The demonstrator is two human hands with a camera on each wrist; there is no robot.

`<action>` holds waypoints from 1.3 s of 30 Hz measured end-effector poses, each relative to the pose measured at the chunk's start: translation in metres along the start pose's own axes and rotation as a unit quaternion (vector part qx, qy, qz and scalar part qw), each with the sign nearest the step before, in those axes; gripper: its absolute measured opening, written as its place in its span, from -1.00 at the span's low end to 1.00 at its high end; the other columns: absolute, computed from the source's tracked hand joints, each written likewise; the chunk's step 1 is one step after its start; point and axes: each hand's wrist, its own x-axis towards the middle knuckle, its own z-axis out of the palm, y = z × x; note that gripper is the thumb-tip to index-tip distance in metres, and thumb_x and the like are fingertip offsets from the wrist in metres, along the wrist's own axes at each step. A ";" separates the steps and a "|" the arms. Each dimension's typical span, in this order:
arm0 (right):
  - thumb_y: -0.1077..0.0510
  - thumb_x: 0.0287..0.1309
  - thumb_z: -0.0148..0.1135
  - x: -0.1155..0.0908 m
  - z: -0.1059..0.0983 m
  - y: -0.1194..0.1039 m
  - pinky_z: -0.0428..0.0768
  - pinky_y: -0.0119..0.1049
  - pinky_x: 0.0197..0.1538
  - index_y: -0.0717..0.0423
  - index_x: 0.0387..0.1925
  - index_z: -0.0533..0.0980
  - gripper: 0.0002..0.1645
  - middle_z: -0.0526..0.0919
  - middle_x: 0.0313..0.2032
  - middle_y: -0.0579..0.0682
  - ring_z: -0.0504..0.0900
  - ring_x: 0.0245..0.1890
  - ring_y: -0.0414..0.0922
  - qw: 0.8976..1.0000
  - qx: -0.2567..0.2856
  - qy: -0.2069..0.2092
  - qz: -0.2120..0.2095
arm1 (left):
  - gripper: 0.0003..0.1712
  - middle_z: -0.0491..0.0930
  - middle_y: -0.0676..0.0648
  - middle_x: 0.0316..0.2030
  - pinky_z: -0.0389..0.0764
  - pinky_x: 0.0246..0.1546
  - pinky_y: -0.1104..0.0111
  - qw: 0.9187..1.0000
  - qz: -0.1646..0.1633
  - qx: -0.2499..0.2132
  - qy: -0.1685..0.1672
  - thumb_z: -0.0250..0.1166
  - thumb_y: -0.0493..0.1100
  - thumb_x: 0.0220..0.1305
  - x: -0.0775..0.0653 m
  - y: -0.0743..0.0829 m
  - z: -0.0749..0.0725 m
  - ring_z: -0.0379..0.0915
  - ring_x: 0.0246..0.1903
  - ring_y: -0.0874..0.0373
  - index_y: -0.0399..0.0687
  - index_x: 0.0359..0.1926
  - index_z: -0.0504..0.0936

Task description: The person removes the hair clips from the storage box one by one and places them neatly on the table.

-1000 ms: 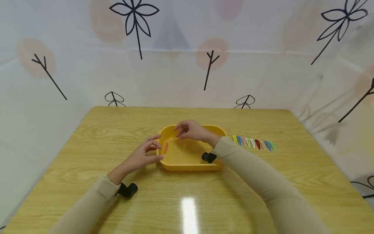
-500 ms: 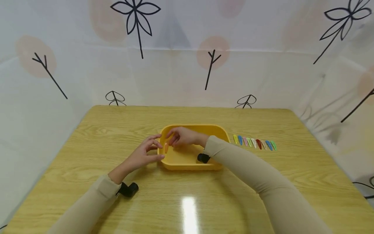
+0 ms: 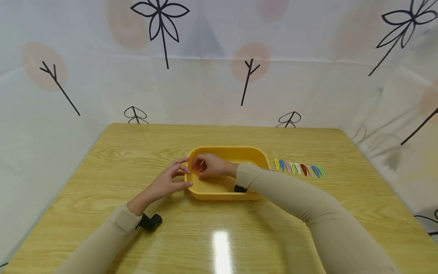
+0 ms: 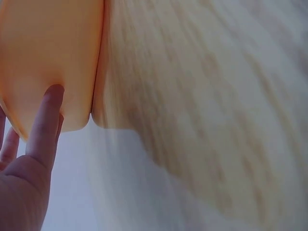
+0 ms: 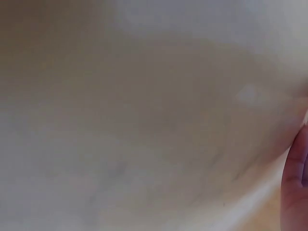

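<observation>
A yellow tray (image 3: 236, 152) stands on the wooden table. At its left end my left hand (image 3: 169, 179) rests with spread, mostly straight fingers on the rim; in the left wrist view a finger (image 4: 45, 122) touches the tray's outer wall (image 4: 53, 43). Inside the tray my right hand (image 3: 213, 166) reaches down to the left end. Its thumb and fingers pinch an orange snap hair clip (image 3: 195, 172), which they partly cover. The right wrist view is mostly blurred, with only part of the right hand (image 5: 294, 183) at its right edge.
To the right of the tray, a row of several hair clips in different colours, among them a dark red clip (image 3: 303, 169), lies on the table (image 3: 137, 148). A patterned cloth (image 3: 205, 87) hangs behind the table. Black wrist cameras sit at both cuffs.
My right hand has moved left and down inside the tray, from above its middle to the orange hair clip, and now pinches it. The left hand has stayed at the rim.
</observation>
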 end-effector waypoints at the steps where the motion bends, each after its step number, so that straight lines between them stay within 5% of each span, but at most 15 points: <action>1: 0.41 -0.12 0.39 -0.001 0.000 0.000 0.54 -0.46 -0.19 0.28 -0.13 0.48 -0.57 0.55 -0.25 0.04 0.54 -0.29 -0.15 1.000 -0.005 0.000 -0.003 | -0.64 0.07 -0.09 0.34 0.38 0.10 0.00 1.000 -0.001 0.000 0.000 0.36 -0.19 0.14 0.000 0.000 0.000 0.26 0.13 -0.25 -0.28 -0.13 0.45; 19: 0.41 -0.02 0.28 -0.009 -0.012 0.004 0.47 -0.51 -0.32 0.18 -0.35 0.60 -0.85 0.60 -0.43 -0.04 0.46 -0.44 -0.23 0.989 -0.134 0.023 -0.049 | -0.69 0.05 -0.10 0.35 0.41 0.08 0.00 1.000 -0.003 -0.003 -0.002 0.35 -0.18 0.15 -0.001 0.001 0.000 0.27 0.12 -0.25 -0.17 -0.15 0.46; 39: 0.40 0.05 0.26 -0.004 -0.019 0.007 0.49 -0.50 -0.29 0.23 -0.20 0.60 -0.78 0.60 -0.38 0.00 0.48 -0.41 -0.24 0.992 -0.111 -0.039 -0.054 | -0.68 0.05 -0.13 0.35 0.42 0.06 0.00 1.000 0.007 0.004 -0.004 0.34 -0.18 0.17 0.000 0.000 -0.001 0.28 0.11 -0.25 -0.21 -0.13 0.45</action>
